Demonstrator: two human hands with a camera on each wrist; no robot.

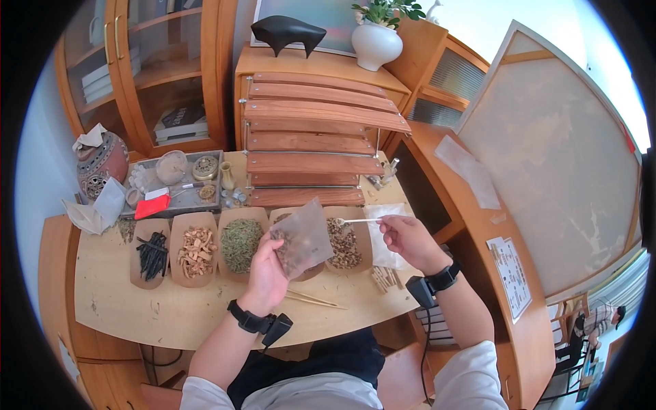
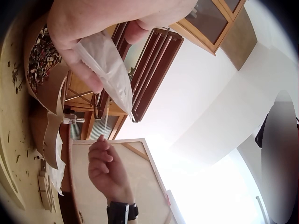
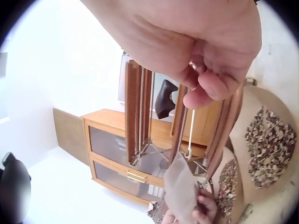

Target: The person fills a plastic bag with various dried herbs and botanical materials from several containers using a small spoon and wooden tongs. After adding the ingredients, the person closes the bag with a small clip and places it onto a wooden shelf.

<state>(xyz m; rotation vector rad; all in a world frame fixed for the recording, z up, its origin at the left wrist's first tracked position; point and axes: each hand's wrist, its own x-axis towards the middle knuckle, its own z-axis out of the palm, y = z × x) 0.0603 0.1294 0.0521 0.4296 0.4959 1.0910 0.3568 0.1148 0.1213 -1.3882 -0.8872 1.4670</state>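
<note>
In the head view the left hand [image 1: 268, 273] grips a translucent bag [image 1: 305, 240] with some dried bits inside, tilted above the paper trays. The right hand [image 1: 410, 239] pinches the end of a thin pale spoon [image 1: 362, 220]; its tip is over the tray of brown chopped pieces [image 1: 344, 247], right of the bag. In the left wrist view the bag [image 2: 108, 70] hangs between the thumb and fingers of the left hand [image 2: 93, 23]. The right wrist view shows the spoon [image 3: 192, 133] pointing from the right hand [image 3: 205, 60] towards the bag [image 3: 180, 186].
Trays of dark strips [image 1: 152, 255], orange-brown chunks [image 1: 196, 250] and green herbs [image 1: 240, 246] stand to the left. A white packet [image 1: 387, 239] and small wooden sticks [image 1: 387, 279] lie at the right, chopsticks [image 1: 314, 299] in front. Behind rises a slatted wooden rack [image 1: 307, 143].
</note>
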